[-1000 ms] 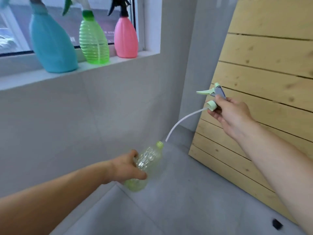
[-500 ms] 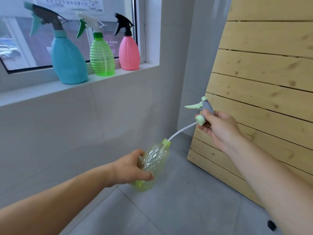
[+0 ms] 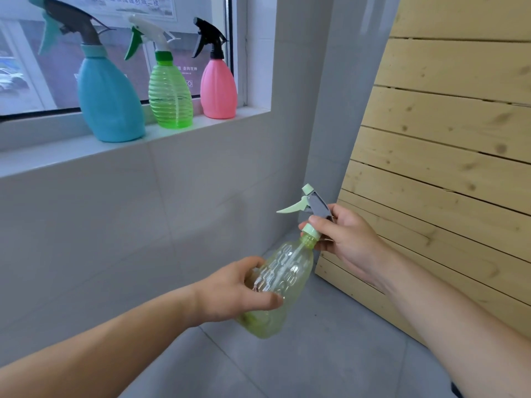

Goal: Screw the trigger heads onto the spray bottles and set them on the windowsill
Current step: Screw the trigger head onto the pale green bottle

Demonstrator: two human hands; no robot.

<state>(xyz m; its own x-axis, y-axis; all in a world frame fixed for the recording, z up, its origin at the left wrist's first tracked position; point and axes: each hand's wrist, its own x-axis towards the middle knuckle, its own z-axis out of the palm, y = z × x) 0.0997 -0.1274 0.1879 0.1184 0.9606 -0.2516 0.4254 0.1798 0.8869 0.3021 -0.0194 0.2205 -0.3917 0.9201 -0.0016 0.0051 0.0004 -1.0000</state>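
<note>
My left hand (image 3: 240,288) grips the body of a pale yellow-green clear spray bottle (image 3: 283,278), tilted with its neck up and to the right. My right hand (image 3: 349,239) holds a light green and grey trigger head (image 3: 309,206) by its collar, which sits on the bottle's neck. The dip tube is inside the bottle. On the white windowsill (image 3: 71,156) stand three bottles with heads on: a blue bottle (image 3: 107,96), a green ribbed bottle (image 3: 170,94) and a pink bottle (image 3: 219,89).
A pale wooden slatted panel (image 3: 445,168) leans against the wall at the right. Grey tiled floor (image 3: 316,354) lies below, grey tiled wall under the sill. Bare sill runs left of the blue bottle; a narrow strip lies right of the pink one.
My right hand has lowered the trigger head, sliding the tube fully into the bottle until the collar meets the neck. The view has tilted up, showing more of the window.
</note>
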